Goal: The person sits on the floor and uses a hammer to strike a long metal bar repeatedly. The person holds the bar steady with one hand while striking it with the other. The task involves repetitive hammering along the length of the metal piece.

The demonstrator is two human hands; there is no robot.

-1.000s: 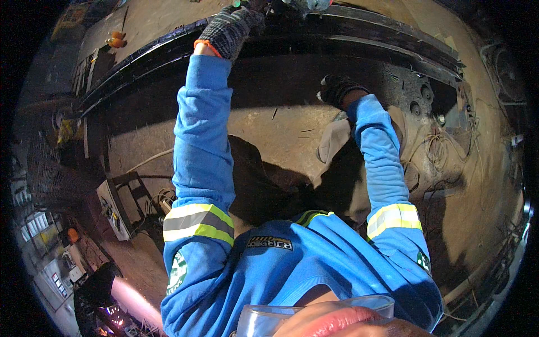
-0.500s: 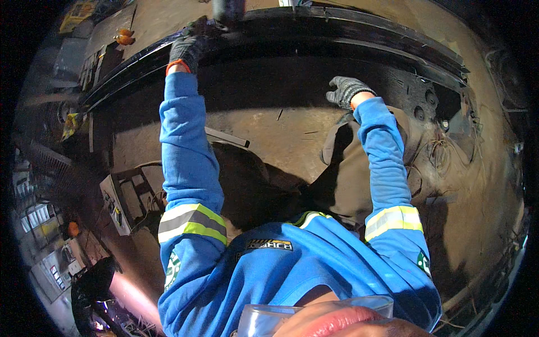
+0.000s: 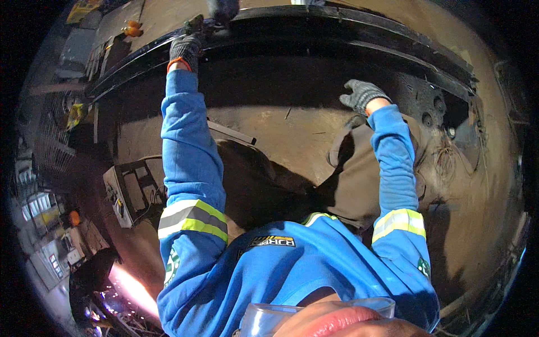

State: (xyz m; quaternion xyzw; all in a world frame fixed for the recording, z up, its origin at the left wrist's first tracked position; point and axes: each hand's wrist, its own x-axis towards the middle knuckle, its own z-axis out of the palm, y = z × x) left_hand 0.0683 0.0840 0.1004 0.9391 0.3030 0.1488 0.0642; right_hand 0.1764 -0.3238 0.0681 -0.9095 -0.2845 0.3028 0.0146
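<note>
A: Leftmost, at the lower left, we note a stream of bright sparks (image 3: 130, 289) beside a dark crouched figure (image 3: 90, 278); just above it a pale boxy machine (image 3: 126, 194) stands on the brown floor (image 3: 292, 132).

B: Next, our left hand (image 3: 185, 50), in a dark glove with an orange cuff, reaches up to the top edge of the long black steel frame (image 3: 348, 31). Its fingers are curled together around a dark tool (image 3: 216, 17) that rests against the frame's upper rail. How firmly they clamp we cannot tell, since the tool is blurred.

A: So the tool lies at the frame's upper left stretch, touching the rail, partly cut by the picture's top edge.

B: Yes. Between our blue sleeves (image 3: 188, 146) a flat grey strip (image 3: 230, 133) lies on the floor under the frame.

A: Further right, our right hand (image 3: 362, 95), likewise gloved, hangs below the frame's lower rail with fingers bent and spread, clamped on nothing.

B: Rightmost, a tangle of thin wire (image 3: 449, 163) sits near the frame's right end.
</note>
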